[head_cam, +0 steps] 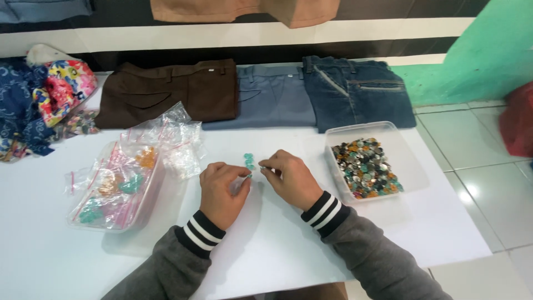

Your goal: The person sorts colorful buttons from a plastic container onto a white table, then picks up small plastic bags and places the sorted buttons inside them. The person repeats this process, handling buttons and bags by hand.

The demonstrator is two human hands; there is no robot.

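Sorting step, by the look of it: the left hand (222, 191) and right hand (288, 178) each pinch a small teal button at the white worktop (277, 250) centre. More small teal plastic buttons (249, 160) lie at twelve o'clock; the clear tub of mixed buttons (367, 166) at three. Finer fingertip placement seems needed.

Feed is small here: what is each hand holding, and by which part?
Both hands, left hand and right hand, pinch something tiny at their fingertips; what it is cannot be told.
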